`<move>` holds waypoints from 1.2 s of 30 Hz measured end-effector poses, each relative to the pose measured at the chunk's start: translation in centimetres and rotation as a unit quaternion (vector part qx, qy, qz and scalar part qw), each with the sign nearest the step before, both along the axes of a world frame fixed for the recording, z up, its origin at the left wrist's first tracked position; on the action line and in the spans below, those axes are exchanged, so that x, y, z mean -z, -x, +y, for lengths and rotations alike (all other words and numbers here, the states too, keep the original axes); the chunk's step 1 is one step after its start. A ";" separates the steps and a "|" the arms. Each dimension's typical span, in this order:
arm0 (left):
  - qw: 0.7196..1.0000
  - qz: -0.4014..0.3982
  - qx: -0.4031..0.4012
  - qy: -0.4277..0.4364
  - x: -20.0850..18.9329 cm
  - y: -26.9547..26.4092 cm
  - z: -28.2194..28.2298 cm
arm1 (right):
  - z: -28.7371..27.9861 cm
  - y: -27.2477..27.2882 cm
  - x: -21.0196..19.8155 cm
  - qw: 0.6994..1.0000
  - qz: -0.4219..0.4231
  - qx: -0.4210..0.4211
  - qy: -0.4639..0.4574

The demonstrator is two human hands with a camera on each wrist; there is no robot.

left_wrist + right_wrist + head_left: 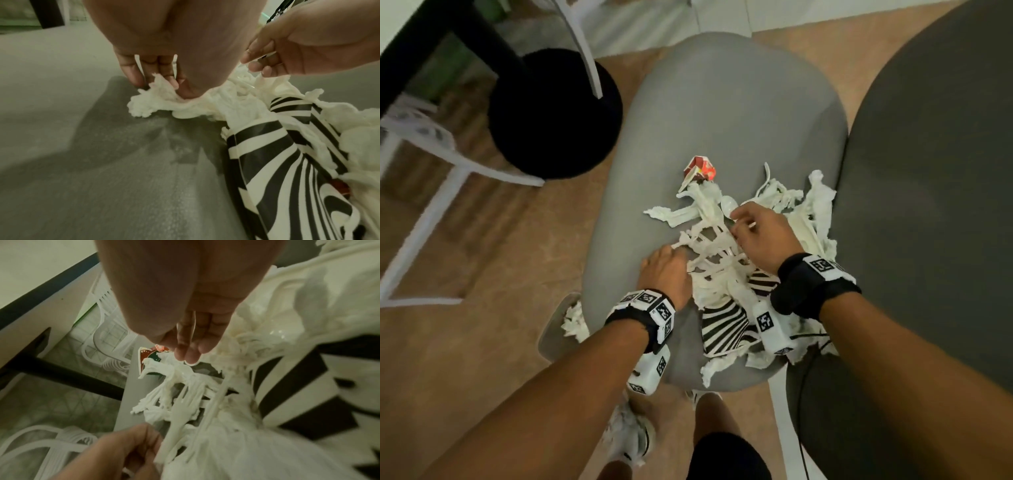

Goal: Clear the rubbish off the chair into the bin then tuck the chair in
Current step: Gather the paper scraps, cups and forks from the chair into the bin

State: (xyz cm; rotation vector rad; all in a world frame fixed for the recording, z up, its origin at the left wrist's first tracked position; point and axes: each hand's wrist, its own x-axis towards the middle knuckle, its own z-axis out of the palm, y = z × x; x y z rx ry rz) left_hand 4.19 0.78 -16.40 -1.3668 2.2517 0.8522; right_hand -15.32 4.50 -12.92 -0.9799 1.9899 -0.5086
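Observation:
A heap of rubbish [726, 270] lies on the grey chair seat [722, 113]: crumpled white tissue [156, 104], white plastic cutlery [179, 412], zebra-striped paper ware [277, 162] and a red wrapper [700, 168]. My left hand [667, 267] sits at the heap's left edge, its fingers [131, 73] curled on tissue and thin plastic handles. My right hand [756, 233] is over the heap's middle, its fingers [189, 352] pinching a white plastic spoon [729, 205]. Much of the heap is hidden under both hands.
A grey rounded container [556, 329] with white tissue in it shows below the seat's left edge. A black round base [551, 113] and white chair legs [424, 219] stand at the left. A dark grey rounded surface [935, 205] borders the seat on the right.

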 end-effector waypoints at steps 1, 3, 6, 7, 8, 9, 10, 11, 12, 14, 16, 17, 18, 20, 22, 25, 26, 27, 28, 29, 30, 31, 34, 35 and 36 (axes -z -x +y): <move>1.000 0.007 -0.010 -0.008 -0.2 0.2 -0.2 | -0.1 0.1 0.3 1.000 0.015 -0.022 -0.003; 0.999 0.024 -0.032 -0.022 -0.5 0.4 -0.6 | -0.7 0.2 1.1 0.997 0.041 -0.059 -0.023; 0.998 0.037 -0.037 -0.041 -0.6 0.0 -1.1 | -1.6 -0.2 2.4 0.988 0.101 -0.094 -0.071; 0.997 0.047 -0.039 -0.045 -0.6 -0.1 -1.2 | -1.7 -0.3 2.6 0.984 0.130 -0.097 -0.079; 0.996 0.059 -0.041 -0.050 -0.6 -0.1 -1.2 | -1.9 -0.4 2.8 0.979 0.159 -0.098 -0.085; 0.995 0.070 -0.038 -0.053 -0.7 0.0 -1.1 | -1.9 -0.5 2.9 0.974 0.183 -0.099 -0.090; 0.995 0.074 -0.030 -0.058 -0.7 0.2 -1.0 | -2.0 -0.5 3.0 0.970 0.200 -0.102 -0.094; 0.995 0.075 -0.018 -0.064 -0.7 0.4 -0.7 | -1.9 -0.5 3.0 0.966 0.215 -0.106 -0.100; 0.995 0.073 -0.007 -0.072 -0.7 0.7 -0.5 | -1.8 -0.4 3.1 0.961 0.228 -0.114 -0.106; 0.995 0.064 0.016 -0.072 -0.5 0.8 0.1 | -1.5 -0.3 3.3 0.953 0.250 -0.130 -0.107; 0.997 0.043 0.041 -0.050 -0.1 0.6 0.5 | -1.3 -0.1 3.4 0.949 0.261 -0.147 -0.102; 0.997 0.039 0.049 -0.038 0.0 0.4 0.6 | -1.2 -0.1 3.4 0.947 0.260 -0.158 -0.104; 0.997 0.038 0.052 -0.033 0.2 0.2 0.6 | -1.2 0.0 3.3 0.945 0.258 -0.171 -0.110; 0.997 0.056 0.044 -0.033 0.0 -0.4 0.6 | -1.3 0.1 3.2 0.941 0.252 -0.190 -0.122; 0.996 0.081 0.029 -0.029 -0.5 -1.2 0.4 | -1.3 0.0 3.0 0.946 0.244 -0.181 -0.115; 0.994 0.108 -0.008 -0.022 -1.1 -2.7 0.0 | -1.2 -0.5 2.5 0.960 0.242 -0.128 -0.066; 0.994 0.108 -0.022 -0.017 -1.4 -3.1 -0.1 | -1.1 -0.7 2.2 0.963 0.242 -0.107 -0.045; 0.993 0.108 -0.034 -0.011 -1.6 -3.6 -0.3 | -1.0 -0.9 1.9 0.966 0.240 -0.089 -0.026; 0.993 0.109 -0.047 -0.005 -1.9 -4.0 -0.4 | -1.0 -1.2 1.6 0.970 0.233 -0.074 -0.010; 0.992 0.113 -0.060 -0.002 -2.1 -4.3 -0.5 | -0.9 -1.5 1.4 0.973 0.224 -0.062 0.004; 0.990 0.117 -0.073 -0.002 -2.3 -4.6 -0.5 | -1.0 -1.7 1.2 0.976 0.213 -0.050 0.017; 0.989 0.122 -0.087 -0.004 -2.7 -5.0 -0.5 | -1.1 -2.2 1.0 0.979 0.200 -0.038 0.026; 0.981 0.147 -0.122 -0.017 -3.3 -6.4 -0.2 | -1.3 -4.0 0.2 0.984 0.171 -0.002 0.042; 0.979 0.156 -0.134 -0.019 -3.6 -7.0 -0.1 | -1.4 -4.8 -0.1 0.985 0.165 0.007 0.058; 0.975 0.163 -0.149 -0.017 -3.8 -7.6 0.0 | -1.3 -5.6 -0.4 0.984 0.157 0.012 0.079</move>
